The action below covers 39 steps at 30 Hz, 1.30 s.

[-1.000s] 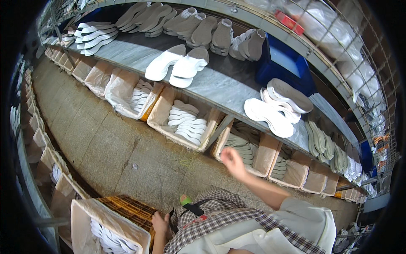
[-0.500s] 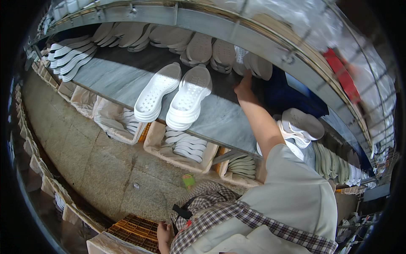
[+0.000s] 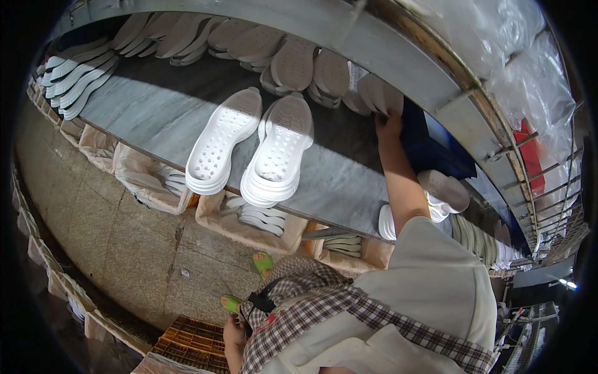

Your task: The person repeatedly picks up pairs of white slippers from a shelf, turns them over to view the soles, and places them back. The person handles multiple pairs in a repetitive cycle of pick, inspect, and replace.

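My right hand is stretched to the back of the grey bench, its fingers closed at the near end of a leaning group of white shoe soles. Shadow partly hides those fingertips. Low beside my checked apron, my left hand hangs with curled fingers, and nothing shows in it. Two stacks of white shoe soles stand at the bench's front edge: a left stack and a right stack. Both have holes in their upper faces and jut slightly over the edge.
More soles line the back of the bench. Lined crates of soles stand below its front edge. A metal rail runs overhead. An orange crate is near my left hand. Dark blue cloth lies right of my right hand.
My right hand has shifted to the right along the group of soles at the back. My left hand stays low by the apron. The view has tilted, showing my green sandals more fully.
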### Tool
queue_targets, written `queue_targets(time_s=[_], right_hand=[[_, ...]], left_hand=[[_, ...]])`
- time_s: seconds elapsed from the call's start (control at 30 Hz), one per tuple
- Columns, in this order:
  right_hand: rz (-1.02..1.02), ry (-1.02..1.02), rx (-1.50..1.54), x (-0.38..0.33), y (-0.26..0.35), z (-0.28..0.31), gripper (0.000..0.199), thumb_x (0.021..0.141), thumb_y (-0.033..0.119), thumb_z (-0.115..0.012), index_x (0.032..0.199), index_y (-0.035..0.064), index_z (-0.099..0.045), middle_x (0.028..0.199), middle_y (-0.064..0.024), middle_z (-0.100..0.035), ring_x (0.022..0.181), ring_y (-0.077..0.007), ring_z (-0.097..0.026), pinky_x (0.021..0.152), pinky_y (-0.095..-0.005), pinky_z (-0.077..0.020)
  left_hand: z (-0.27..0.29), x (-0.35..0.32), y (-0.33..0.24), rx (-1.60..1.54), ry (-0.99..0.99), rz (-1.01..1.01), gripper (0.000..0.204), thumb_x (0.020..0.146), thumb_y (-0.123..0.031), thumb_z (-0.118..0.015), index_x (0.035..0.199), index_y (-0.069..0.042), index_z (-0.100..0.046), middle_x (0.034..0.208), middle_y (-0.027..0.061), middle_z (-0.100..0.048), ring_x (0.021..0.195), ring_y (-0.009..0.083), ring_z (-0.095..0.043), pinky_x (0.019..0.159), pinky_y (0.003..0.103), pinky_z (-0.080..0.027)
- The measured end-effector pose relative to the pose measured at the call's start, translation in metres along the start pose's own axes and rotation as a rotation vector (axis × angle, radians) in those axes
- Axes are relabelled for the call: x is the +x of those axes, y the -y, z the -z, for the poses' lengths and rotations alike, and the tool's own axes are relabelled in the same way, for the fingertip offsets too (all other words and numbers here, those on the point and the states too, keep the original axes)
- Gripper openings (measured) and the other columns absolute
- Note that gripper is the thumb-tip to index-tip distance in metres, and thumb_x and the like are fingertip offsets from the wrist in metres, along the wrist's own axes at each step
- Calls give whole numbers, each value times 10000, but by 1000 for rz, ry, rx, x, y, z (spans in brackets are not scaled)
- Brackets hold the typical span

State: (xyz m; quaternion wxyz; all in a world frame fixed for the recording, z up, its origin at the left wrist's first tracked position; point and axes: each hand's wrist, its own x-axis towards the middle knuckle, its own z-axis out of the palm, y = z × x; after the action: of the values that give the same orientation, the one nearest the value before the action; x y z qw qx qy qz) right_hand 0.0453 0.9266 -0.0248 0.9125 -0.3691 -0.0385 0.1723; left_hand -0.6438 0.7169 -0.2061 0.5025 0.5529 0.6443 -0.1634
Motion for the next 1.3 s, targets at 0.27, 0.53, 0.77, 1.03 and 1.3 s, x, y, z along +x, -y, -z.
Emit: queue_targets(time_s=[0.27,0.53,0.77,1.03,1.3], right_hand=[[-43,-118,-555,-1,-15,-10,417,845,191,-617,1214,38,-495,1131,-129,-505,1006,-281,-503,758,-424,-476],[-38,-7,-552,93,10,-14,584,811,328,-660,1277,33,-468,1263,-151,-482,1111,-309,-484,868,-462,-424],[-49,262,-1232,71,-16,25,743,753,413,-707,1345,79,-406,1375,-138,-400,1222,-329,-411,989,-509,-351],[-486,460,-344,84,-11,18,523,865,309,-605,1319,128,-419,1329,-141,-416,1200,-324,-419,968,-512,-380],[-582,242,-184,-114,90,5,283,903,309,-525,1136,159,-581,1151,-46,-591,1084,-244,-530,848,-435,-454]], left_hand=[[40,0,13,-70,-59,72,330,935,-136,-529,1248,-38,-487,1121,170,-590,970,313,-593,776,426,-520],[33,7,18,-34,8,96,324,921,-155,-549,1221,-38,-516,1084,160,-609,952,313,-593,787,423,-505],[16,13,0,-100,-58,18,316,905,-126,-557,1209,-45,-528,1072,145,-620,919,289,-616,787,410,-507],[23,8,4,62,8,18,375,898,-219,-578,1225,-52,-504,1101,166,-615,949,309,-615,790,426,-510],[91,20,-14,191,-54,-298,469,861,-309,-613,1250,-71,-500,1151,180,-586,1038,333,-572,845,427,-482]])
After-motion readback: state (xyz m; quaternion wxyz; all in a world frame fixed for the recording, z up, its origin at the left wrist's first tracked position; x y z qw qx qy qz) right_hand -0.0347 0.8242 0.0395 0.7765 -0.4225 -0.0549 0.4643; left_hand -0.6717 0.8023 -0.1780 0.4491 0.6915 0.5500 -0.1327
